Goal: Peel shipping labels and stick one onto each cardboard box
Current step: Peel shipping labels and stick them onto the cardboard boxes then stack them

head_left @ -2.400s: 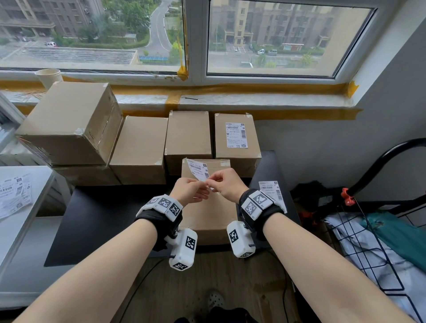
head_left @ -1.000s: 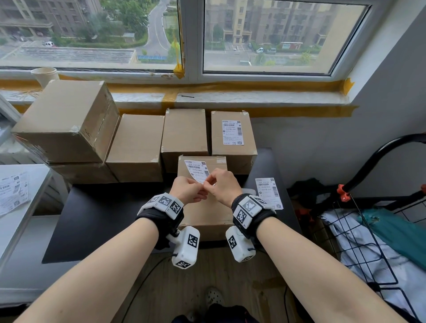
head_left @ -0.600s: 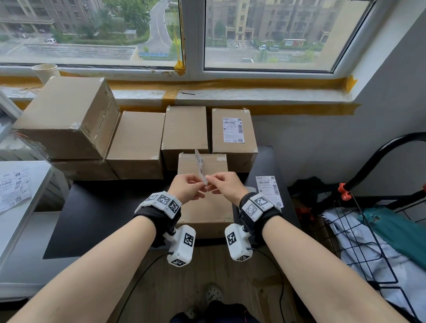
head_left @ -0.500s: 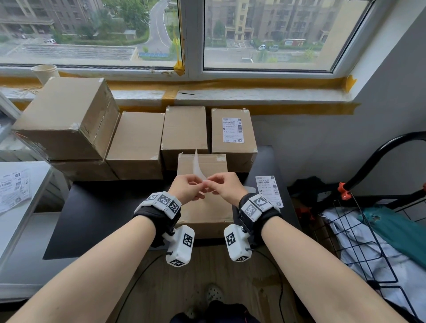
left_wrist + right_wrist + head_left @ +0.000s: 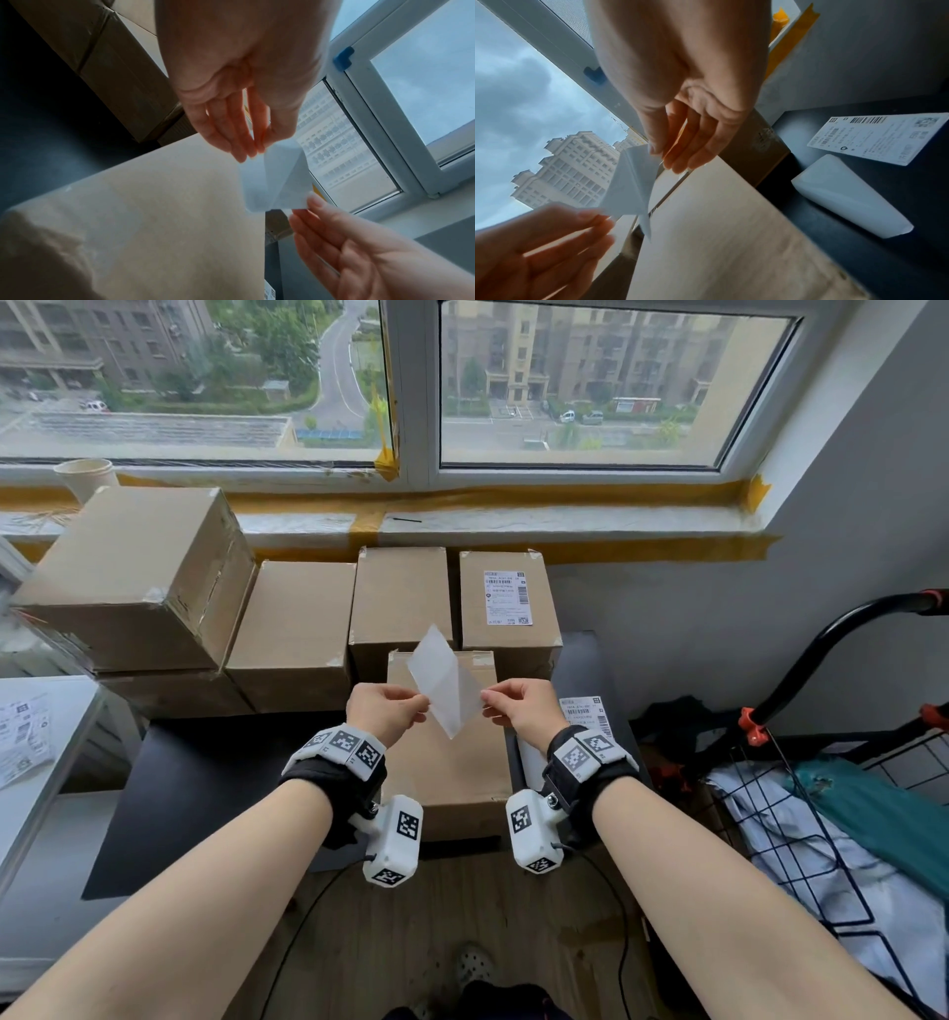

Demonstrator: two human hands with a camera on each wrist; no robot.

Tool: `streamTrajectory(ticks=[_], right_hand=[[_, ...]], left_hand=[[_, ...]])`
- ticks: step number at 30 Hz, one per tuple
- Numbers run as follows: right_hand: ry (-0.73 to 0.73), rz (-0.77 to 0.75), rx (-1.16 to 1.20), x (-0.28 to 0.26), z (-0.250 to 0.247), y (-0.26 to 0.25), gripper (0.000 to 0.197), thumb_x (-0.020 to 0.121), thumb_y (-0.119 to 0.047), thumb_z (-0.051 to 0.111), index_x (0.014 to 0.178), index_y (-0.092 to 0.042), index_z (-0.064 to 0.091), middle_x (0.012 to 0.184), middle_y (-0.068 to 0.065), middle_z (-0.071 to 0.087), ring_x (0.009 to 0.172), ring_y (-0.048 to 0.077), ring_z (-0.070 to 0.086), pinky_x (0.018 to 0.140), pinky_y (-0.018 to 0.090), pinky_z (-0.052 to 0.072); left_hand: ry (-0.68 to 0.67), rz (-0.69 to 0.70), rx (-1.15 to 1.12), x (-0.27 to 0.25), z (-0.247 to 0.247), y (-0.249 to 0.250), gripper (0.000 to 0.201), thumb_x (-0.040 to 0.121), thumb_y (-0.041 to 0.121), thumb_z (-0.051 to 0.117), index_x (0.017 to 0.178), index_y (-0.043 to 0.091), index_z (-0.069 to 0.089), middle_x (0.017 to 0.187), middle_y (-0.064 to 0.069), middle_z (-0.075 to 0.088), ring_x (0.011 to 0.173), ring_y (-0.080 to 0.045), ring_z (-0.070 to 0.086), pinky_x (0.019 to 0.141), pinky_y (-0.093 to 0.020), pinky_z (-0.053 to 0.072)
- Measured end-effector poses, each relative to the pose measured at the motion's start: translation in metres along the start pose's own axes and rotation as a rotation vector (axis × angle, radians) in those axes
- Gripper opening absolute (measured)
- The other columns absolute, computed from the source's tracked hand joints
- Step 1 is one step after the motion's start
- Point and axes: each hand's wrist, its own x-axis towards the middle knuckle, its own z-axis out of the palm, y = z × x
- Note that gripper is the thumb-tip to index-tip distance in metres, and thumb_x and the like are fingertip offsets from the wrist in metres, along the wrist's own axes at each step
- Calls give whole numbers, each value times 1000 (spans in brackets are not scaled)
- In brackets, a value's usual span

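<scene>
Above the plain cardboard box (image 5: 452,778) at the table's front, my two hands hold a white label sheet (image 5: 445,681) whose two layers spread apart in a V. My left hand (image 5: 421,708) pinches the left layer and my right hand (image 5: 485,703) pinches the right one. The left wrist view shows my left fingertips (image 5: 246,150) on the sheet (image 5: 277,182). The right wrist view shows my right fingertips (image 5: 662,156) on the sheet (image 5: 628,188). A labelled box (image 5: 506,649) stands at the back right beside unlabelled boxes (image 5: 400,603).
A spare printed label (image 5: 585,713) and a curled white backing strip (image 5: 847,194) lie on the black table (image 5: 205,788) right of the box. More labels (image 5: 20,737) lie on a white table at left. A wire cart (image 5: 821,814) stands at right.
The sheet showed its printed face, then turned edge-on. Now my hands have drawn apart and its two layers have opened into a V.
</scene>
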Motion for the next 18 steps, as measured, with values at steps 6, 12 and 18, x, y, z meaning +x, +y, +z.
streamTrajectory(ticks=[6, 12, 18], right_hand=[[16, 25, 65, -2, -7, 0, 22, 92, -8, 59, 106, 9, 63, 77, 4, 63, 70, 12, 62, 65, 16, 52], [-19, 8, 63, -6, -4, -6, 23, 91, -8, 59, 107, 9, 63, 91, 13, 64, 72, 11, 62, 65, 14, 53], [-4, 24, 55, -6, -12, -3, 23, 91, -9, 60, 106, 8, 64, 80, 5, 65, 71, 11, 63, 70, 18, 54]], left_hand=[[6, -35, -55, 5, -3, 0, 12, 77, 10, 71, 65, 9, 70, 75, -13, 72, 83, -26, 71, 80, -32, 57], [-5, -72, -163, 2, 2, 2, 7, 78, 5, 71, 75, 0, 68, 81, -20, 71, 79, -24, 70, 75, -29, 57], [-29, -100, -280, 6, 1, 1, 8, 76, -1, 72, 73, 0, 65, 74, -17, 68, 72, -23, 68, 72, -25, 57]])
